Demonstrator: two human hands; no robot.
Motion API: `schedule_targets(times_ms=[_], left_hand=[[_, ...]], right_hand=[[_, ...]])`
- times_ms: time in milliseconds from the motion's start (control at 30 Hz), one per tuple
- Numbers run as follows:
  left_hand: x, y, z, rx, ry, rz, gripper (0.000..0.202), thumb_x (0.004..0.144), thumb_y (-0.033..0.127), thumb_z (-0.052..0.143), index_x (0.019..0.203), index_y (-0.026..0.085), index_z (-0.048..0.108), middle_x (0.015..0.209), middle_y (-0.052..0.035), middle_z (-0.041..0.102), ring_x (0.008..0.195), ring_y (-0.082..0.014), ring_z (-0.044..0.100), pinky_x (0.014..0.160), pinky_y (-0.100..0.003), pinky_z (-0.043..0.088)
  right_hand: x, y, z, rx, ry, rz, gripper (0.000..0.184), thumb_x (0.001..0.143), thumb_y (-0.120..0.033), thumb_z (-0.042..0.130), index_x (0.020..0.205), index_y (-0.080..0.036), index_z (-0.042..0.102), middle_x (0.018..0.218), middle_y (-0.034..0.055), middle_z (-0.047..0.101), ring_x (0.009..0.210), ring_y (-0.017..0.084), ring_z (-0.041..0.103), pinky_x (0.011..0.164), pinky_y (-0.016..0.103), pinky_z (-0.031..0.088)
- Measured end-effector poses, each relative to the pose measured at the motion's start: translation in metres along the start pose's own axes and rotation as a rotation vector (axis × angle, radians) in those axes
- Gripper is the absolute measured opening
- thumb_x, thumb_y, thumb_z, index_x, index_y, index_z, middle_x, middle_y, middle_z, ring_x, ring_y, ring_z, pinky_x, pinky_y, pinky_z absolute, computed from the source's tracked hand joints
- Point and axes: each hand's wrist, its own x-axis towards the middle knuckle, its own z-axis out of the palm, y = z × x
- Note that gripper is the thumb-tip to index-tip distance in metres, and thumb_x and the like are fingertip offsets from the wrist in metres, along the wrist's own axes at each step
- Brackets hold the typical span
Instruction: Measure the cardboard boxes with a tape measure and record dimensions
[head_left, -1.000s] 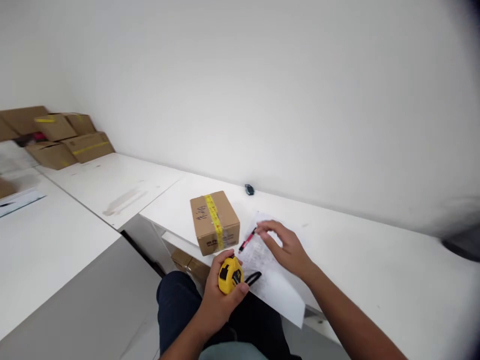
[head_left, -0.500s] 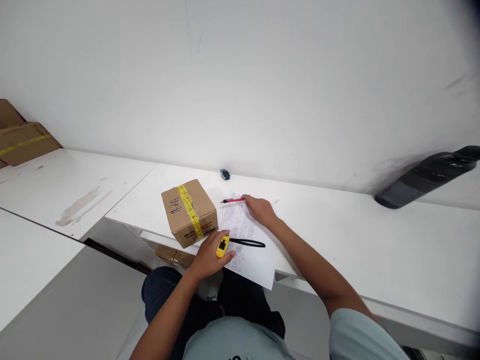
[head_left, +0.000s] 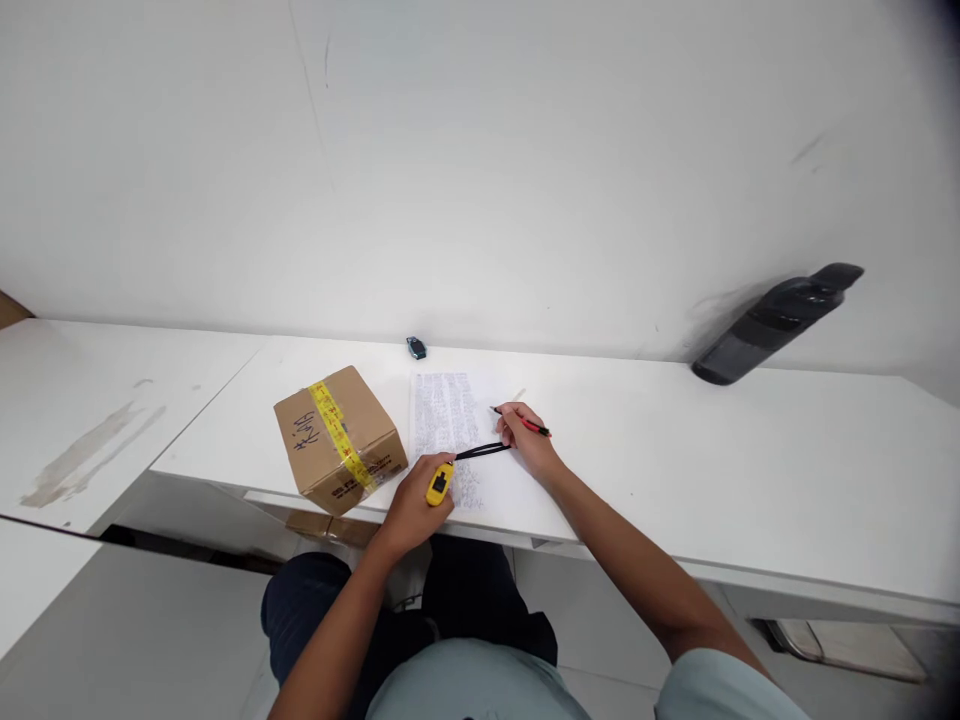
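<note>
My left hand (head_left: 415, 508) is closed round a small yellow tape measure (head_left: 440, 484) at the front of the table. Its black wrist strap (head_left: 484, 450) stretches right across the paper and reaches my right hand. Fingers of my right hand (head_left: 526, 437) grip a red and black pen (head_left: 535, 427), its tip pointing up and left over the sheet. Under both hands lies a white sheet of paper (head_left: 444, 400) covered in dense handwriting. A brown cardboard box (head_left: 334, 425) with yellow printed tape and dark writing stands just left of my left hand.
A small dark key fob (head_left: 416, 348) lies by the wall behind the paper. Farther right, a black bottle (head_left: 765, 325) stands at the back of the white table (head_left: 675, 460). More brown cardboard (head_left: 307, 523) shows below the table's front edge.
The paper has been drawn up from over the front edge onto the table. My right hand has turned the pen to a writing grip and come nearer. The view has shifted right.
</note>
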Motion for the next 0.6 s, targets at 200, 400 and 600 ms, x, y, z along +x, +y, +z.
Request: schedule_targets(times_ms=[200, 400, 600], left_hand=[[-0.001, -0.005, -0.013, -0.272, -0.082, -0.141, 0.053, 0.071, 0.007, 0.054, 0.122, 0.023, 0.055, 0.112, -0.0038, 0.062, 0.101, -0.0193, 0.059, 0.09, -0.031, 0.046], [-0.002, -0.009, -0.012, -0.478, 0.056, -0.238, 0.048, 0.075, 0.014, 0.058, 0.122, 0.022, 0.052, 0.101, -0.0031, 0.064, 0.095, -0.0178, 0.06, 0.083, -0.029, 0.047], [-0.005, -0.015, -0.003, -0.27, 0.05, -0.197, 0.053, 0.074, 0.011, 0.058, 0.126, 0.023, 0.054, 0.108, -0.004, 0.063, 0.095, -0.018, 0.059, 0.086, -0.03, 0.046]], right_hand=[[0.016, -0.005, 0.016, 0.014, -0.124, 0.027, 0.044, 0.083, -0.057, 0.058, 0.111, -0.024, 0.055, 0.054, -0.0068, 0.056, 0.046, 0.012, 0.048, 0.047, 0.024, 0.034], [-0.003, -0.015, 0.008, -0.085, -0.601, 0.221, 0.047, 0.088, -0.062, 0.052, 0.103, -0.019, 0.063, 0.078, 0.0074, 0.071, 0.07, 0.019, 0.067, 0.048, 0.023, 0.041], [-0.012, -0.012, 0.012, 0.001, -0.275, 0.038, 0.047, 0.088, -0.062, 0.05, 0.093, -0.018, 0.067, 0.065, 0.003, 0.065, 0.059, 0.016, 0.058, 0.053, 0.026, 0.04]])
